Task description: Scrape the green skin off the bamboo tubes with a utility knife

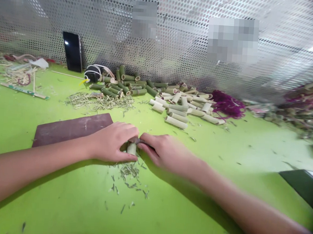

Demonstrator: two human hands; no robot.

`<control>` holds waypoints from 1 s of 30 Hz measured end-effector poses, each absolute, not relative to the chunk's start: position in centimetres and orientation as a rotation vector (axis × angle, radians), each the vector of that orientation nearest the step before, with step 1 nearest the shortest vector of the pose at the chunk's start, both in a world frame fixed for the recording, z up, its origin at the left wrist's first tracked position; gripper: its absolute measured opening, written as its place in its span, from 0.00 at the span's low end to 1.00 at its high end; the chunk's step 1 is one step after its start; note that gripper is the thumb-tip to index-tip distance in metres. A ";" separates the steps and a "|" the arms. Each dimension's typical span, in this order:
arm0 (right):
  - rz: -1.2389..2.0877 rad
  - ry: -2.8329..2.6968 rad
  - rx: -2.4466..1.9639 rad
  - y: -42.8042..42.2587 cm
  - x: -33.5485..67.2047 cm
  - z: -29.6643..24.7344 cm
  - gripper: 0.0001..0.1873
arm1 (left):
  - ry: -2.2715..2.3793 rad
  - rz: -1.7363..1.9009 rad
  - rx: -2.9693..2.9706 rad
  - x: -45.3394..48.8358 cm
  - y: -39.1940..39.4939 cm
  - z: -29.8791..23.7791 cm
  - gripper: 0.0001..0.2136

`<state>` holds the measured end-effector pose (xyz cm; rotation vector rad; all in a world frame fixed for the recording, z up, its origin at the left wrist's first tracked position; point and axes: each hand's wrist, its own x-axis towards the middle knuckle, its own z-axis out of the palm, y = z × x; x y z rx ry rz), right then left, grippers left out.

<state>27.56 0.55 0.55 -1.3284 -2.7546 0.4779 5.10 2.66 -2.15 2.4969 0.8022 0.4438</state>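
Bamboo tube (131,149) pinched between thumb and fingers of left hand (115,141); blade tool (135,140) clasped in right hand (169,151), laid at tube's far end. Shavings (130,170) scattered just nearside of grip. Scraping seemingly in hand; firm hold, controlled stroke called for.

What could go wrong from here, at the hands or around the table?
1. The knife-like tool in the right hand sits close to the left hand; a slip might cut it.
2. The bamboo piece looks rounded, so it could twist in the grip.
3. The phone stands on end; a bump might topple it.
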 end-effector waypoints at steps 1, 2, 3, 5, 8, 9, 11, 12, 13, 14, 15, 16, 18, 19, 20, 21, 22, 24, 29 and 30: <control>0.535 -2.759 -1.298 0.6 27.7 0.6 0.14 | 0.793 0.448 2.508 5.1 2.7 -2.2 0.20; 0.576 -2.769 -1.271 0.5 27.8 0.6 0.14 | 0.788 0.454 2.516 5.0 2.7 -2.3 0.20; 0.602 -2.779 -1.252 0.5 28.0 0.6 0.15 | 0.784 0.459 2.519 4.9 2.6 -2.3 0.20; 0.611 -2.769 -1.261 0.5 28.4 0.4 0.16 | 0.789 0.465 2.506 4.8 2.6 -2.3 0.19; 0.480 -2.705 -1.398 0.5 28.6 0.0 0.16 | 0.832 0.460 2.447 4.7 2.5 -2.3 0.24; 0.414 -2.701 -1.436 0.6 28.5 -0.1 0.17 | 0.846 0.457 2.429 4.7 2.5 -2.3 0.27; 0.294 -2.732 -1.452 0.7 28.2 -0.2 0.17 | 0.862 0.453 2.412 4.7 2.5 -2.3 0.31; 0.256 -2.749 -1.439 0.7 28.0 -0.2 0.16 | 0.865 0.454 2.408 4.7 2.5 -2.3 0.31; 0.239 -2.760 -1.422 0.7 27.8 -0.1 0.16 | 0.868 0.458 2.406 4.7 2.5 -2.3 0.32; 0.238 -2.767 -1.409 0.7 27.6 -0.1 0.15 | 0.872 0.460 2.402 4.7 2.5 -2.3 0.31; 0.245 -2.772 -1.404 0.7 27.5 0.0 0.15 | 0.877 0.461 2.397 4.7 2.5 -2.3 0.31; 0.252 -2.777 -1.404 0.7 27.3 0.1 0.15 | 0.879 0.459 2.394 4.7 2.5 -2.3 0.30; 0.244 -2.789 -1.410 0.7 27.2 0.2 0.15 | 0.875 0.451 2.398 4.7 2.5 -2.3 0.28; 0.230 -2.794 -1.409 0.6 27.2 0.2 0.15 | 0.868 0.452 2.403 4.6 2.5 -2.2 0.28; 0.220 -2.793 -1.406 0.6 27.2 0.2 0.14 | 0.861 0.459 2.409 4.6 2.5 -2.2 0.27; 0.218 -2.788 -1.401 0.6 27.3 0.2 0.14 | 0.855 0.467 2.414 4.5 2.5 -2.2 0.27; 0.224 -2.780 -1.399 0.6 27.3 0.1 0.14 | 0.848 0.473 2.415 4.4 2.5 -2.2 0.28; 0.254 -2.765 -1.403 0.7 27.3 0.0 0.14 | 0.835 0.473 2.415 4.4 2.5 -2.2 0.27; 0.330 -2.752 -1.367 0.6 27.1 -0.2 0.14 | 0.819 0.478 2.400 4.3 2.4 -2.1 0.24; 0.336 -2.749 -1.359 0.6 27.1 -0.2 0.14 | 0.827 0.482 2.390 4.3 2.3 -2.1 0.24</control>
